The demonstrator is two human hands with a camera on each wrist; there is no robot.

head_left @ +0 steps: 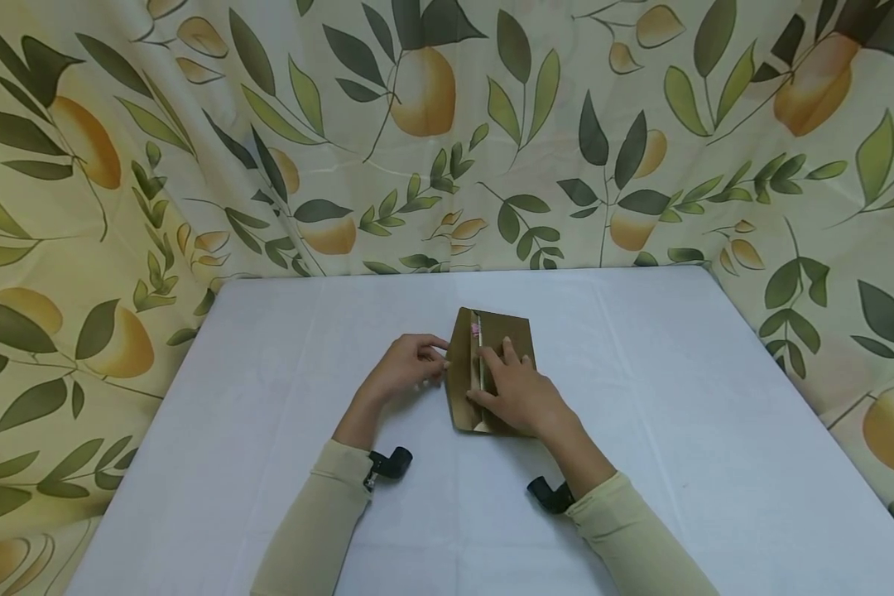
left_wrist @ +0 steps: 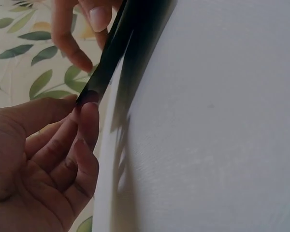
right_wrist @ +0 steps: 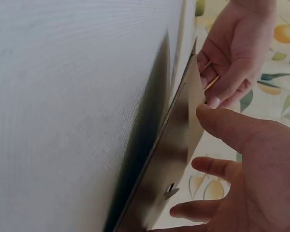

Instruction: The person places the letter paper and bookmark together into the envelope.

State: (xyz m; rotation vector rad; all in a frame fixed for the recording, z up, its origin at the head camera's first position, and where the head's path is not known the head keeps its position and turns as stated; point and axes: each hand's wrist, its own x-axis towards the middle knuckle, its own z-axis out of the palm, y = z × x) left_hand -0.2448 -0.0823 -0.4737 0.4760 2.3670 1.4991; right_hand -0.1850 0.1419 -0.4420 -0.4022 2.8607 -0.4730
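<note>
A flat brown envelope (head_left: 511,333) lies near the middle of the white table, tilted up off the cloth in the wrist views. Its long opening runs front to back, and a pale strip with a pink patch (head_left: 476,329) shows there. My left hand (head_left: 410,362) is at the left edge, and in the left wrist view its thumb and fingers pinch that dark edge (left_wrist: 104,72). Over the envelope, my right hand (head_left: 525,393) spreads its fingers, the thumb and index tips at the opening. A small pointed tab (right_wrist: 171,193) sticks out of the envelope's face in the right wrist view.
A white cloth covers the table (head_left: 290,513). Behind it and along both sides hangs a curtain (head_left: 432,199) printed with fruit and leaves. Each wrist carries a black camera, one on the left (head_left: 392,463) and one on the right (head_left: 550,495).
</note>
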